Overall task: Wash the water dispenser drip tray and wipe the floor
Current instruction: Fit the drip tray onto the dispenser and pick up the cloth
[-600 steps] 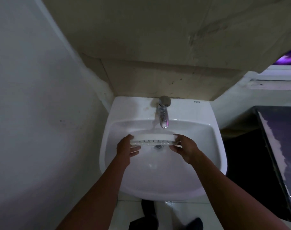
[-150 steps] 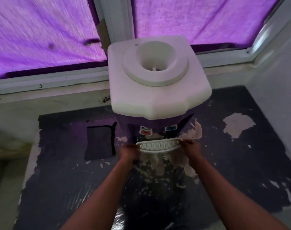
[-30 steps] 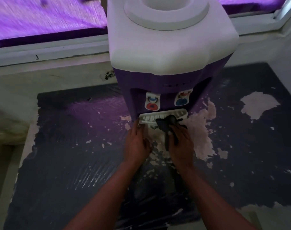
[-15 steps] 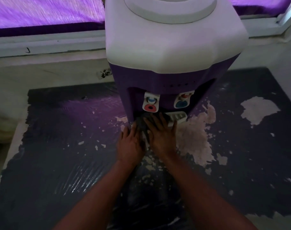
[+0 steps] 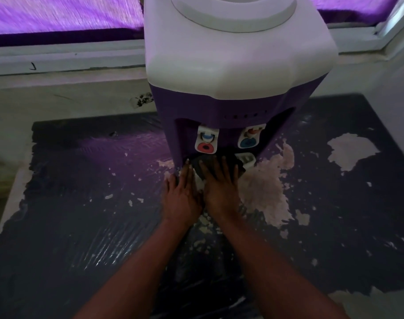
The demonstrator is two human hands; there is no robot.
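Drip tray [image 5: 245, 159]: white, slotted, seated at the foot of the purple-and-white water dispenser [image 5: 238, 72] beneath the two taps, only its right end showing. Right hand [image 5: 220, 184]: grip flat, fingers spread, clasping nothing, pressing a dark cloth [image 5: 202, 165] onto the tray and the ledge before it, judged so as to dry it. Left hand [image 5: 182, 197]: grip open and empty, palm down on the peeling dark floor [image 5: 81, 215] just beside the right, probably as a brace.
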